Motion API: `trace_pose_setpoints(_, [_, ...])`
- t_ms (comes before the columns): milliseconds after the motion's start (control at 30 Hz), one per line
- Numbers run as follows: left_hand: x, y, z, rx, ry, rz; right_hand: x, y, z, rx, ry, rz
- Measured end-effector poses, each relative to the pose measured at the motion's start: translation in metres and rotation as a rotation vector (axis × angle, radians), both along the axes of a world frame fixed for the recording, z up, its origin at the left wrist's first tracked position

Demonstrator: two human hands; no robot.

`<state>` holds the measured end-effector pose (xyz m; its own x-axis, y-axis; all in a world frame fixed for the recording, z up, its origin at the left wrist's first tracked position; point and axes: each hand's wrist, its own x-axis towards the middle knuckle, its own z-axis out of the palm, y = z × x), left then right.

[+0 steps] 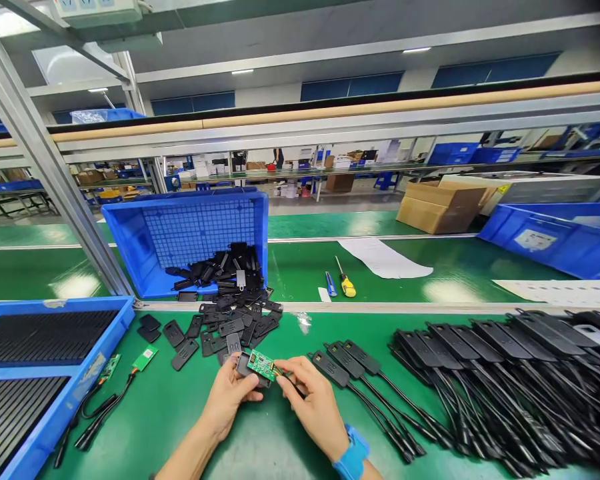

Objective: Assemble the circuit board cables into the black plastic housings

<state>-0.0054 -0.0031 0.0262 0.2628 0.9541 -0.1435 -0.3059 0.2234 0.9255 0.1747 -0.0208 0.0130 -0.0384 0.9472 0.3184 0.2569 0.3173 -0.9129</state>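
My left hand (233, 392) grips a black plastic case half (245, 366) between thumb and fingers. Over that case lies a green circuit board (261, 365), tilted and partly inside it; whether it is seated I cannot tell. My right hand (310, 393), with a blue band at the wrist, pinches the cable (289, 381) where its wires meet the board. Beyond my hands spreads a pile of loose black case parts (230, 327). Just right of my right hand lie several closed black cases with cables (347, 363). To the left rest two loose green boards with cables (144, 359).
A blue bin (185, 230) tipped on its side spills black parts. At left stands a blue tray (93, 357) of stacked black pieces. Many cabled units (480, 353) fill the right side. A yellow screwdriver (347, 285), blue cutter (331, 285) and paper (385, 259) lie behind.
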Motion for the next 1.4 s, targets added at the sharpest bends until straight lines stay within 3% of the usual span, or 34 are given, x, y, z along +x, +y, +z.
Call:
trace_pose_setpoints(267, [0.004, 0.000, -0.010, 0.017, -0.064, 0.001, -0.005, -0.006, 0.006, 0.123, -0.060, 0.016])
trace_pose_setpoints(633, [0.014, -0.010, -0.003, -0.013, -0.169, 0.049, -0.010, -0.008, 0.006, 0.143, -0.191, 0.032])
trace_pose_setpoints(767, [0.019, -0.009, -0.007, -0.017, -0.135, 0.104, -0.012, -0.009, 0.003, 0.062, -0.195, 0.074])
trace_pose_setpoints(1000, [0.018, -0.007, -0.009, 0.014, -0.041, 0.147, -0.012, -0.006, -0.002, -0.257, -0.001, 0.057])
trace_pose_setpoints(1100, [0.017, -0.008, -0.009, 0.053, -0.009, 0.154, -0.011, -0.005, -0.004, -0.399, -0.045, 0.160])
trace_pose_setpoints(1167, [0.018, -0.008, -0.008, 0.080, 0.021, 0.164, -0.010, -0.005, -0.003, -0.414, -0.063, 0.208])
trace_pose_setpoints(1300, [0.019, -0.009, -0.006, 0.121, 0.085, 0.178, -0.011, -0.005, 0.000, -0.296, -0.049, 0.151])
trace_pose_setpoints(1400, [0.018, -0.010, -0.004, 0.092, 0.065, 0.162, -0.012, -0.004, -0.001, -0.333, 0.013, 0.166])
